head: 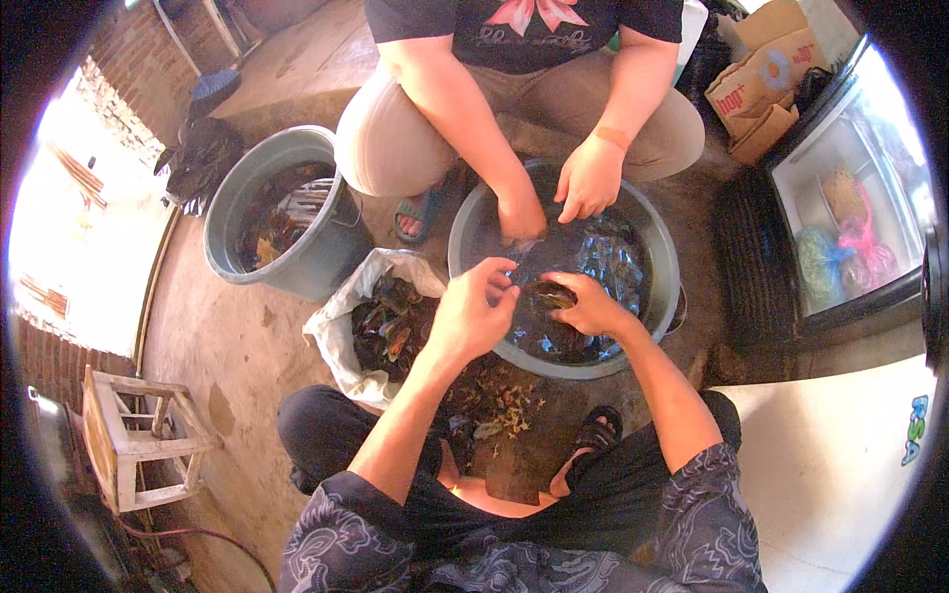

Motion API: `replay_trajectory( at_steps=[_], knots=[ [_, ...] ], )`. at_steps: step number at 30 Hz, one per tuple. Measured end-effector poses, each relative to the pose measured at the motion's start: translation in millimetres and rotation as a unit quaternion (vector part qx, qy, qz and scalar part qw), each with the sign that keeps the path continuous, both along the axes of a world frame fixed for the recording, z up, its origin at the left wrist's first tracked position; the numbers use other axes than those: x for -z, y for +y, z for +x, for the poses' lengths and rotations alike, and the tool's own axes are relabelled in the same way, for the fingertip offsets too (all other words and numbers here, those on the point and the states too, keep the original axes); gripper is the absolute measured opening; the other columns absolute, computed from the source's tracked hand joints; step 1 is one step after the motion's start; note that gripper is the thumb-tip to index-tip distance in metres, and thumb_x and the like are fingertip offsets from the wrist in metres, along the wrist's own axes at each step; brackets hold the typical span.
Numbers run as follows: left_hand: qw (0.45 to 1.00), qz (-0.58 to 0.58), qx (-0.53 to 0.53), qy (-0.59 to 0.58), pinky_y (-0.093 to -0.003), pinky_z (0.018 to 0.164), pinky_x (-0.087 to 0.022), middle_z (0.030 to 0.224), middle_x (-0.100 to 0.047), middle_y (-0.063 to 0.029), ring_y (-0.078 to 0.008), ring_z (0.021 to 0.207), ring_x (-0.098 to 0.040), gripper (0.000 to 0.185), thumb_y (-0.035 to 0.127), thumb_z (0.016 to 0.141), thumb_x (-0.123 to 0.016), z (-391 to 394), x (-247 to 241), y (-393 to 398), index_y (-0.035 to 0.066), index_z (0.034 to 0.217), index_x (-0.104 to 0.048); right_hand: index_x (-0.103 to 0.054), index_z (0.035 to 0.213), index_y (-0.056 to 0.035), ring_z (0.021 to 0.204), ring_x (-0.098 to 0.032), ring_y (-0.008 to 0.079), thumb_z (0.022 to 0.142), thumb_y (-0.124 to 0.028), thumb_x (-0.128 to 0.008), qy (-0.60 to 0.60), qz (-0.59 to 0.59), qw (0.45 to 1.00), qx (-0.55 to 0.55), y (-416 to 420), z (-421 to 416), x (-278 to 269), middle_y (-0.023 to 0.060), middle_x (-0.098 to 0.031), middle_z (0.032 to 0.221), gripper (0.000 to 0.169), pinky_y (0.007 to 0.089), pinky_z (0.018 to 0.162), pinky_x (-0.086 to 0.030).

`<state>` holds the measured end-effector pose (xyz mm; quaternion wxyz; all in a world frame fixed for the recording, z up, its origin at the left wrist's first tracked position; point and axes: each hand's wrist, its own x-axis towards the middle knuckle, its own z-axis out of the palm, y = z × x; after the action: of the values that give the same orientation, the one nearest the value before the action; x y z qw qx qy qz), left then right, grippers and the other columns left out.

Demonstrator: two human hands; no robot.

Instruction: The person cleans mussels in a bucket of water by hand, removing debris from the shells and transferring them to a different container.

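Note:
A round grey tub (563, 372) of water stands before me. My right hand (589, 302) grips a dark, wet, shell-like thing (552, 295) over the water; its exact kind is unclear. My left hand (482, 305) is held above the tub's near left rim, fingers curled and thumb apart, with nothing visible in it. Left of the tub, an open white sack (337, 359) holds dark, shell-like pieces (393, 326), some greenish or orange. The co-worker's one hand (521, 215) dips into the water; their other hand (593, 178) hangs above it.
A large grey bucket (285, 277) with liquid and dark contents stands at the left. Small debris (504, 404) lies on the floor between my feet. A wooden stool (152, 445) is at lower left, a glass-fronted cabinet (852, 215) at right, a cardboard box (767, 78) at upper right.

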<state>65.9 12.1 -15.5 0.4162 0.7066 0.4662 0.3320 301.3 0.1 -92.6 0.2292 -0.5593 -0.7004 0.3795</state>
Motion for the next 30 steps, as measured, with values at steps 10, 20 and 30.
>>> replay_trajectory(
  at_steps=[10, 20, 30],
  knots=[
    [0.995, -0.098, 0.031, -0.012, -0.0339, 0.076, -0.054, 0.103, -0.067, -0.0176, -0.0222, 0.091, -0.067, 0.046, 0.017, 0.088, -0.066, 37.7, 35.8, -10.8, 0.006, 0.13, -0.052, -0.063, 0.114, -0.0046, 0.081, -0.059, 0.0056, 0.082, -0.008, -0.074, 0.19, -0.114, 0.97, 0.1, -20.9, -9.9, -46.5, -0.0017, -0.065, 0.093, 0.034, 0.0236, 0.069, -0.049],
    [0.974, -0.096, 0.039, -0.204, -0.0305, 0.078, -0.055, 0.098, -0.07, -0.0178, -0.019, 0.089, -0.068, 0.023, 0.008, 0.089, -0.064, 41.1, 33.2, -9.5, -0.004, 0.108, -0.065, -0.055, 0.112, -0.0047, 0.083, -0.059, 0.0088, 0.081, -0.002, -0.071, 0.287, -0.128, 0.945, 0.094, -26.2, -25.0, -58.0, 0.0003, -0.062, 0.091, 0.035, 0.0262, 0.075, -0.05],
    [0.985, -0.066, -0.068, -0.144, -0.0284, 0.071, -0.054, 0.084, -0.07, -0.0118, -0.0144, 0.079, -0.067, 0.019, 0.009, 0.085, -0.067, 38.6, 16.0, -15.6, -0.005, 0.098, -0.066, -0.05, 0.126, -0.0015, 0.094, -0.064, 0.0168, 0.076, 0.0, -0.074, 0.219, 0.118, 0.959, 0.133, -39.9, -45.9, -81.5, 0.0095, -0.06, 0.107, 0.055, 0.0286, 0.082, -0.054]
  ],
)
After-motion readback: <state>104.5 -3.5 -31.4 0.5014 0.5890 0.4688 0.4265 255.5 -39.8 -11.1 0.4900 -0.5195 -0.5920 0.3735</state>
